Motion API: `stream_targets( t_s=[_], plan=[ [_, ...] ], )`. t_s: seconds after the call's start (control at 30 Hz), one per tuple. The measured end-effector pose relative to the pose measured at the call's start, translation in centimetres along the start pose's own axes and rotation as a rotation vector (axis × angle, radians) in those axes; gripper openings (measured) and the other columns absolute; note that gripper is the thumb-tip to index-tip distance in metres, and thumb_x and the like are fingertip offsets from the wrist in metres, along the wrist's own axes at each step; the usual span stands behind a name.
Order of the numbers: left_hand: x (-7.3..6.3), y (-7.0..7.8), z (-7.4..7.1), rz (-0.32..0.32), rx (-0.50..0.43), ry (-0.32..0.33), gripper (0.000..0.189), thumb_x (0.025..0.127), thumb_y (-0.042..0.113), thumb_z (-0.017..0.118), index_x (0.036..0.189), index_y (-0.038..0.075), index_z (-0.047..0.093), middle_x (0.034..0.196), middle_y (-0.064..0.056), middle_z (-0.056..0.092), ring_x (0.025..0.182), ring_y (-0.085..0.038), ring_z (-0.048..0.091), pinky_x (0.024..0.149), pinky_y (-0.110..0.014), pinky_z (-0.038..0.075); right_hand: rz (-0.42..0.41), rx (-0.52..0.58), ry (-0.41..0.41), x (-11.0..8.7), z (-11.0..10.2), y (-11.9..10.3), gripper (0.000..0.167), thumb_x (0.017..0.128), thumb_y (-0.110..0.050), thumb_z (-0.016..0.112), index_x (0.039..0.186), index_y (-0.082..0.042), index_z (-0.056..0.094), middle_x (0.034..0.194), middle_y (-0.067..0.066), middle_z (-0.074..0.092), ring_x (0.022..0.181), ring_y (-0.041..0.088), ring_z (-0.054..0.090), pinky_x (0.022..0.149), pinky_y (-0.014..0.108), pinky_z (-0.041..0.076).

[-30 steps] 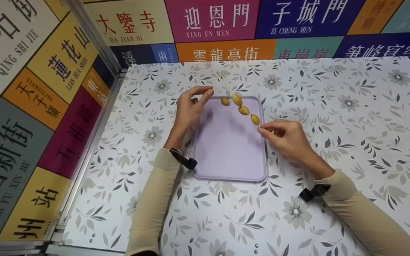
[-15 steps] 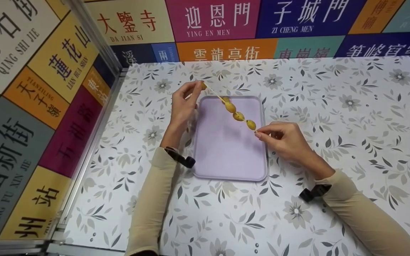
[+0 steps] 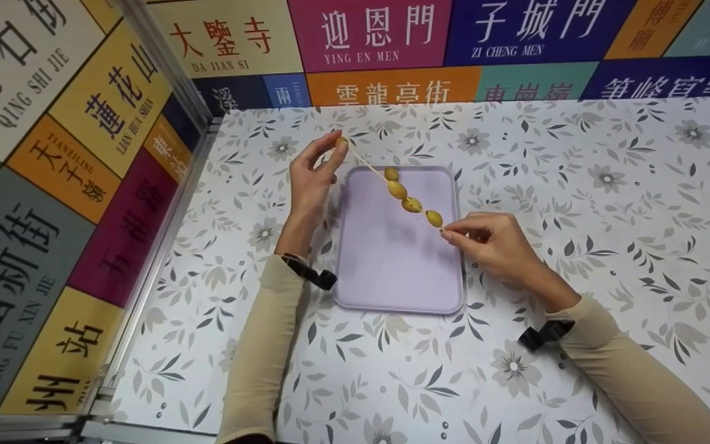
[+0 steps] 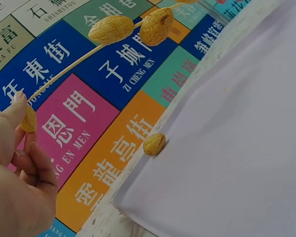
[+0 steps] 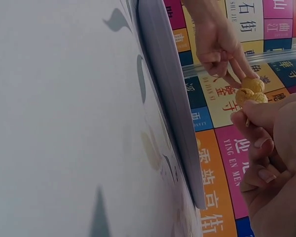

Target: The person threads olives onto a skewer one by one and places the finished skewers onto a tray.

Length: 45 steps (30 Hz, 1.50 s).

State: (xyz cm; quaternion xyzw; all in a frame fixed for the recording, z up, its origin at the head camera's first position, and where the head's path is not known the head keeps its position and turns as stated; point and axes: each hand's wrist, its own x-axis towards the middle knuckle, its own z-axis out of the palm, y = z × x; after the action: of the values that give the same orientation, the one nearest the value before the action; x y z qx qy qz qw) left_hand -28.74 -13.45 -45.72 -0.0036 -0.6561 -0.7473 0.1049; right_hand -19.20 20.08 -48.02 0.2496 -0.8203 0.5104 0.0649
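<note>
My left hand [image 3: 312, 182] pinches a small wrinkled yellow-brown oval fruit [image 4: 28, 118] between thumb and fingertips, at the upper-left end of a thin pale wooden skewer [image 3: 367, 162]. Whether the tip has pierced that fruit I cannot tell. Three similar fruits [image 3: 412, 205] are threaded along the skewer's lower half, with bare stick between them and the left fingers. At the lower-right end, my right hand [image 3: 493, 243] pinches the skewer between thumb and forefinger. The skewer is held slanting above a lilac tray [image 3: 398, 271]. Another loose fruit [image 4: 154, 144] lies at the tray's far edge.
The tray lies on a table covered in a leaf-and-flower print [image 3: 577, 216]. Panels with coloured lettering [image 3: 370, 31] rise behind the table and along its left side. A metal frame edge [image 3: 145, 271] runs down the left.
My left hand has moved up and left, now with a fruit at the skewer's far end. The skewer and my right hand shifted slightly down and left. The loose fruit stayed put.
</note>
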Motion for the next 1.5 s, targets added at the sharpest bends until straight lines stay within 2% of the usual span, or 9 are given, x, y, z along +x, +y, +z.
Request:
stream_targets(
  t_s=[0.1, 0.17, 0.3, 0.47, 0.6, 0.93, 1.17, 1.4, 1.5],
  plan=[
    [0.02, 0.11, -0.05, -0.021, -0.03, -0.012, 0.042, 0.1, 0.035, 0.081, 0.139, 0.022, 0.075, 0.144, -0.001, 0.07, 0.111, -0.013, 0.062, 0.068, -0.024, 0.047, -0.001, 0.002, 0.002, 0.0, -0.03, -0.02, 0.01, 0.094, -0.008, 0.085, 0.101, -0.014, 0.088, 0.084, -0.001, 0.08, 0.062, 0.01, 0.059, 0.054, 0.017, 0.045],
    [0.05, 0.12, -0.12, -0.035, -0.068, -0.018, 0.04, 0.102, 0.035, 0.078, 0.14, 0.022, 0.074, 0.145, -0.002, 0.07, 0.099, -0.011, 0.059, 0.066, -0.024, 0.046, 0.002, 0.002, 0.004, -0.01, -0.04, -0.04, 0.011, 0.094, -0.008, 0.085, 0.101, -0.015, 0.088, 0.084, -0.001, 0.08, 0.062, 0.01, 0.06, 0.054, 0.017, 0.045],
    [0.16, -0.01, -0.25, -0.075, -0.167, -0.019, 0.037, 0.107, 0.038, 0.069, 0.139, 0.021, 0.075, 0.129, -0.001, 0.069, 0.072, -0.008, 0.044, 0.061, -0.023, 0.041, 0.011, -0.004, 0.002, -0.03, 0.0, -0.04, 0.011, 0.094, -0.009, 0.086, 0.102, -0.016, 0.088, 0.084, -0.001, 0.08, 0.062, 0.011, 0.06, 0.054, 0.018, 0.045],
    [0.15, 0.01, -0.18, -0.135, -0.216, -0.023, 0.037, 0.108, 0.045, 0.063, 0.135, 0.023, 0.076, 0.124, -0.001, 0.072, 0.06, -0.007, 0.035, 0.057, -0.02, 0.036, 0.015, -0.002, 0.0, -0.04, 0.04, 0.01, 0.01, 0.094, -0.009, 0.086, 0.102, -0.015, 0.088, 0.085, 0.0, 0.08, 0.063, 0.011, 0.06, 0.055, 0.018, 0.046],
    [-0.02, 0.06, -0.05, -0.145, -0.181, -0.063, 0.039, 0.108, 0.044, 0.064, 0.137, 0.021, 0.075, 0.129, -0.007, 0.076, 0.058, -0.008, 0.034, 0.057, -0.022, 0.036, 0.022, 0.003, -0.001, -0.08, 0.02, -0.09, 0.009, 0.095, -0.01, 0.085, 0.102, -0.015, 0.087, 0.085, -0.001, 0.08, 0.063, 0.012, 0.06, 0.055, 0.019, 0.045],
    [-0.05, -0.18, -0.1, -0.125, -0.212, -0.12, 0.038, 0.104, 0.03, 0.076, 0.14, 0.021, 0.074, 0.14, 0.0, 0.072, 0.074, -0.011, 0.043, 0.059, -0.024, 0.035, 0.039, -0.008, 0.013, -0.13, 0.13, 0.13, 0.01, 0.093, -0.008, 0.086, 0.102, -0.011, 0.087, 0.085, 0.001, 0.08, 0.064, 0.013, 0.061, 0.055, 0.019, 0.046],
    [0.04, -0.35, -0.02, -0.135, -0.168, -0.118, 0.036, 0.105, 0.037, 0.073, 0.139, 0.026, 0.075, 0.122, -0.002, 0.075, 0.062, -0.009, 0.037, 0.057, -0.024, 0.036, 0.008, 0.0, 0.017, -0.06, 0.1, 0.04, 0.009, 0.094, -0.009, 0.086, 0.102, -0.013, 0.087, 0.085, 0.0, 0.08, 0.064, 0.011, 0.061, 0.055, 0.018, 0.046],
    [0.0, -0.37, -0.09, -0.144, -0.193, -0.122, 0.041, 0.102, 0.031, 0.078, 0.142, 0.028, 0.072, 0.13, -0.011, 0.079, 0.057, -0.009, 0.033, 0.056, -0.026, 0.032, 0.007, -0.002, 0.028, -0.1, 0.14, 0.06, 0.009, 0.094, -0.008, 0.086, 0.102, -0.013, 0.088, 0.084, 0.0, 0.079, 0.063, 0.011, 0.06, 0.055, 0.018, 0.045],
    [-0.02, -0.33, -0.05, -0.139, -0.213, -0.118, 0.038, 0.105, 0.035, 0.074, 0.141, 0.028, 0.073, 0.131, -0.011, 0.078, 0.055, -0.009, 0.03, 0.055, -0.025, 0.031, 0.016, -0.015, 0.041, -0.11, 0.24, 0.19, 0.009, 0.093, -0.006, 0.085, 0.101, -0.011, 0.087, 0.083, 0.002, 0.079, 0.063, 0.011, 0.059, 0.056, 0.017, 0.044]
  ],
)
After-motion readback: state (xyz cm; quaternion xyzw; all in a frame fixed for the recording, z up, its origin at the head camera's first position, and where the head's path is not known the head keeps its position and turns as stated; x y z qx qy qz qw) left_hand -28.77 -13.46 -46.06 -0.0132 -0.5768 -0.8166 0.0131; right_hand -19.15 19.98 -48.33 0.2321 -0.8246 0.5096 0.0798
